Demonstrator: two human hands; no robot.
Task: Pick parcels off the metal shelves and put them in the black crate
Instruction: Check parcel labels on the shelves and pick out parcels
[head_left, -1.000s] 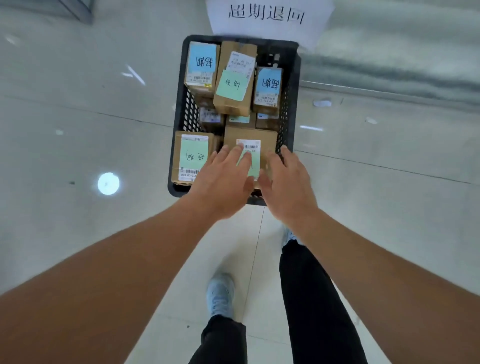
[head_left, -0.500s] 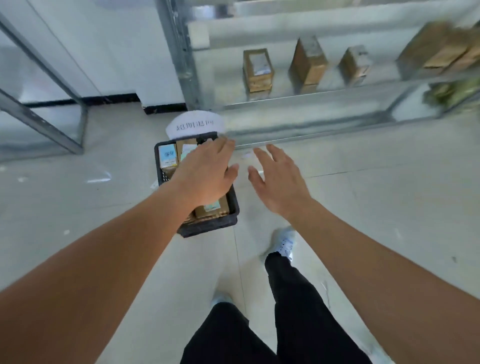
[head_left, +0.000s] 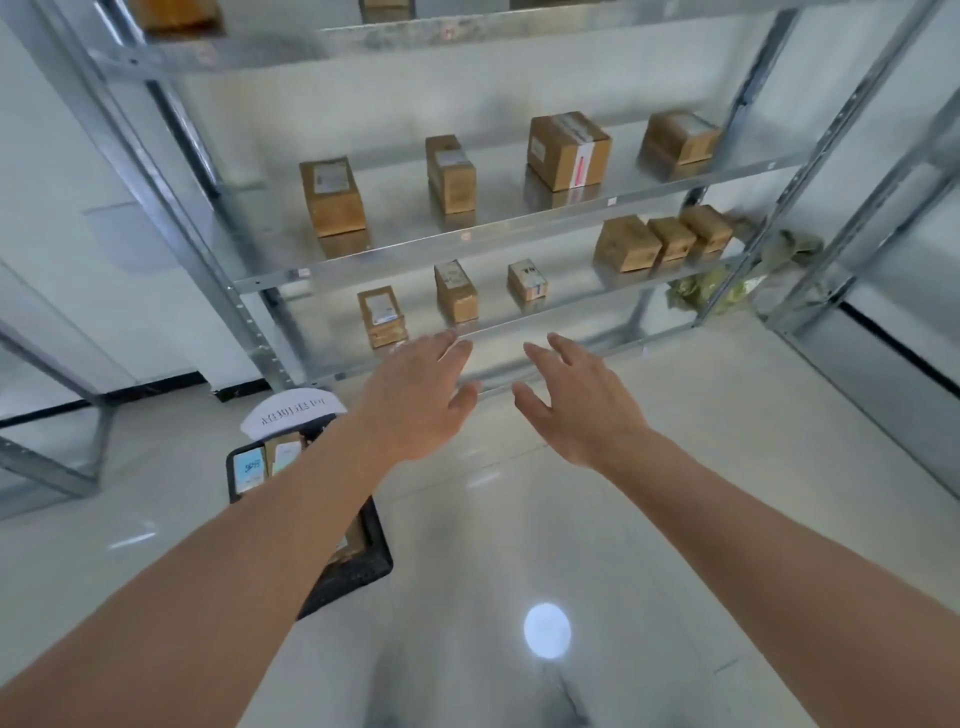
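Both hands are reaching toward the metal shelves (head_left: 519, 228), the left hand (head_left: 415, 400) and right hand (head_left: 582, 405) spread wide and holding nothing. The nearest parcels are standing on the lower shelf: a labelled brown parcel (head_left: 382, 316) just beyond the left fingertips, with 2 more to its right. The black crate (head_left: 363, 571) is sitting on the floor, below the left forearm, already holding parcels. Taking the closest box squarely by its 2 sides should be keeping it from tipping.

The metal shelves (head_left: 519, 228) hold brown boxes (head_left: 332, 197) in rows, and the black crate (head_left: 358, 577) sits on the shiny floor (head_left: 571, 519).
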